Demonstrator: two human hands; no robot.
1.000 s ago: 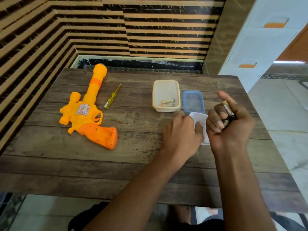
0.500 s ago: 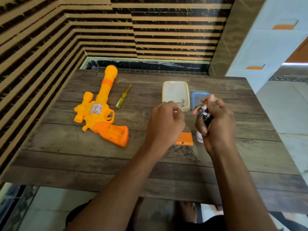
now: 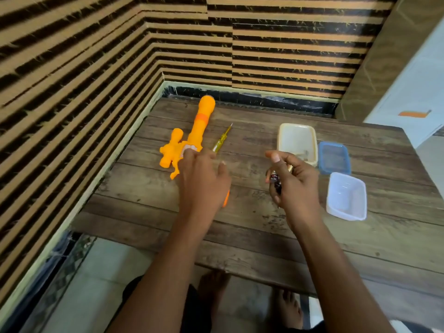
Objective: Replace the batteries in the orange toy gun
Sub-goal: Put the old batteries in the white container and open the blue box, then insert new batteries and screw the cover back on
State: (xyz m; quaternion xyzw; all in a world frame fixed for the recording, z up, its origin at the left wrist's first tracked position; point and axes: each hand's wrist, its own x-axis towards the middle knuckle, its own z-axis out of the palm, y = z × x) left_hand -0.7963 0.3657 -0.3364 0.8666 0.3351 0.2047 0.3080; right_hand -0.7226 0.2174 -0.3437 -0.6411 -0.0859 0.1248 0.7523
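The orange toy gun (image 3: 200, 123) lies on the wooden table (image 3: 264, 227) at the far left, barrel pointing away. My left hand (image 3: 204, 179) is spread over its grip and hides most of it; only the grip's end shows below my palm. I cannot tell whether the hand touches the gun. My right hand (image 3: 295, 183) is closed around batteries (image 3: 275, 180), their dark ends poking out between thumb and fingers, a little above the table's middle.
A yellow screwdriver (image 3: 222, 139) lies just right of the gun's barrel. A cream container (image 3: 296, 126) holding small metal pieces, a blue lid (image 3: 334, 158) and a clear tub (image 3: 346, 197) stand at the right. Striped walls close in at the left and back.
My left hand has moved left from the containers to above the gun's grip. My right hand has followed leftward with the batteries. The camera has turned left.
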